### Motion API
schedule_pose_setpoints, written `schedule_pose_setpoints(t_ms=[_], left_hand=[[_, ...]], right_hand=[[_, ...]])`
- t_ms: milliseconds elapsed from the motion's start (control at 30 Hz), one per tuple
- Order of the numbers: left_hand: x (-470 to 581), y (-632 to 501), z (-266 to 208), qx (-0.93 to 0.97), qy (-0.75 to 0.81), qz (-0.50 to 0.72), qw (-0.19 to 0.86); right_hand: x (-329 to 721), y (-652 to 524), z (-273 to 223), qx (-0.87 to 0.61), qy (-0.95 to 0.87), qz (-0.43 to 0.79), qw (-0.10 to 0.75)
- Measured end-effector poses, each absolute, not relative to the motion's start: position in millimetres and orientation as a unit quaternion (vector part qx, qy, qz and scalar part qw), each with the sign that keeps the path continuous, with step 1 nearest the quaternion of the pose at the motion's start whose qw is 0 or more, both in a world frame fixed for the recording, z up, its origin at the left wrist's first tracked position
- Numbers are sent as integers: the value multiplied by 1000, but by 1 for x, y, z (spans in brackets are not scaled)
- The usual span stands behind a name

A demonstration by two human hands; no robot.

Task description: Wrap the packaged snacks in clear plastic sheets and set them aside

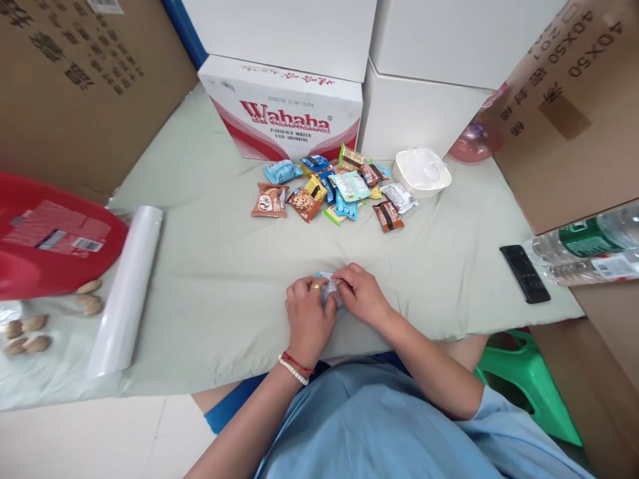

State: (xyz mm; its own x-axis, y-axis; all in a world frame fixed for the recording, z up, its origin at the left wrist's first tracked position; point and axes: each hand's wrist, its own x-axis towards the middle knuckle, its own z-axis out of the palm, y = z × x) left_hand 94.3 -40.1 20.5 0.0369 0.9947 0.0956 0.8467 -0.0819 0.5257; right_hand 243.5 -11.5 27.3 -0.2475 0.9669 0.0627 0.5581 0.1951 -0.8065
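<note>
Near the front of the cloth-covered table, my left hand [308, 307] and my right hand [363, 293] both close on a small packet in clear plastic wrap [329, 290], with a bit of light blue at its top. The fingers cover most of it, so its contents cannot be made out. Farther back lies a loose pile of wrapped snacks [351, 186] in brown, blue, yellow, green and white. To the right of the pile stands a white plastic tub [422, 174] with clear film over or inside it.
A Wahaha carton [289, 110] and white boxes [419, 110] stand behind the snacks. At left are a red jug [54, 233], a plastic roll [127, 293] and several walnuts [37, 342]. A phone [525, 273] and bottles [589, 241] lie right, above a green stool [534, 386].
</note>
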Motion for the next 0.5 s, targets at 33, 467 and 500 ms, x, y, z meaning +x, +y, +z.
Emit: schedule_pose_setpoints(t_ms=[33, 467, 500], left_hand=[[98, -42, 23, 698, 661, 220, 166], [83, -21, 43, 683, 715, 1, 151], [83, -17, 43, 679, 717, 0, 156]], right_hand=[[244, -15, 27, -530, -710, 346, 309], [241, -20, 19, -526, -712, 346, 311], [242, -20, 20, -525, -712, 346, 311]])
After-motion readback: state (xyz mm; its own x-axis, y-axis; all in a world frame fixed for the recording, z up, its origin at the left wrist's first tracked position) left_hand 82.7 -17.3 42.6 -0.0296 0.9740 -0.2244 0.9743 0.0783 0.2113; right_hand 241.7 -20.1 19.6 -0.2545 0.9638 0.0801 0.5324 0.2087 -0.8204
